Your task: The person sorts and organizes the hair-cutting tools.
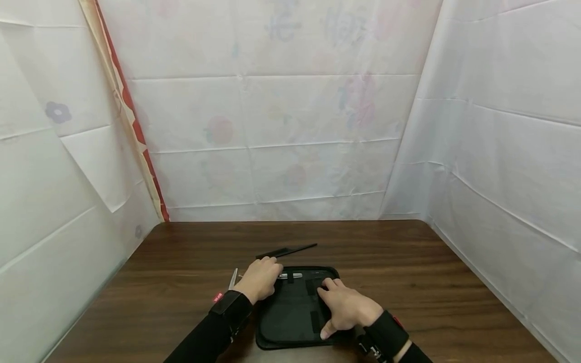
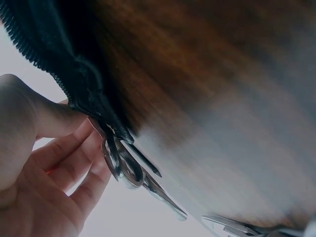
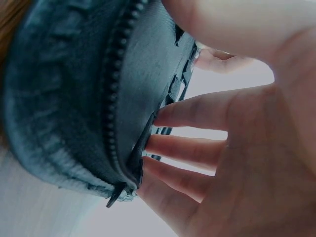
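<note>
A black zippered case lies unfolded on the table, with a slim silver tool under a band near its far edge. My left hand is at the case's far left corner, its thumb and fingers around the edge; its fingertips are partly hidden. In the left wrist view, silver scissors with finger loops lie just beyond that edge. My right hand rests across the case's right side, fingers spread and fairly straight. Its fingertips touch the dark inner bands, while the thumb is near the front edge.
A black comb lies behind the case on the brown wooden table. To the left of my left hand, a pointed silver blade shows. White sheets hang around the table's back and sides.
</note>
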A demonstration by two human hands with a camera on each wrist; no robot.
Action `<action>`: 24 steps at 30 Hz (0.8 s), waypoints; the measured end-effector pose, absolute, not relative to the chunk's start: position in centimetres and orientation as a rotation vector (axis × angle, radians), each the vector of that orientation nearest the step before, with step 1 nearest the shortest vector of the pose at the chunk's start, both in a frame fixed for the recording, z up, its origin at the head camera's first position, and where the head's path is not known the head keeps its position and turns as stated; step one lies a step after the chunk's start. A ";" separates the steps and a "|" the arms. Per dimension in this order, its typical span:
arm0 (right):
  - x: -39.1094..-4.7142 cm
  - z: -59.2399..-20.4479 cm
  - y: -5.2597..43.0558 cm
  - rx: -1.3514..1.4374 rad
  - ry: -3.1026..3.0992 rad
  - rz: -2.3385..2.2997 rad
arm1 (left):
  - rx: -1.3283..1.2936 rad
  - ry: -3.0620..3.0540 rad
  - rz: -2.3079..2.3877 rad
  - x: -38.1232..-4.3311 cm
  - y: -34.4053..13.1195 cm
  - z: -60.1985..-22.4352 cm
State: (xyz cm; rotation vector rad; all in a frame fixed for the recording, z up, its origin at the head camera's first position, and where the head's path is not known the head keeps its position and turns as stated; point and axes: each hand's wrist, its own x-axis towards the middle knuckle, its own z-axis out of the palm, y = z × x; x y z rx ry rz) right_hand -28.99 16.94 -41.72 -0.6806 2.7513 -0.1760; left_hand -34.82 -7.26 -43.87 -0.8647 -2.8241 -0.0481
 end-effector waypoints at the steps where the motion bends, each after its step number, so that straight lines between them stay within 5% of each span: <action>1: -29.0 -41.7 16.9 -0.677 2.753 -0.174 | -0.868 -2.825 -0.050 -34.8 -7.2 -43.8; 24: -29.0 -41.6 16.9 -0.687 2.746 -0.177 | -0.895 -2.815 -0.031 -35.1 -6.5 -44.0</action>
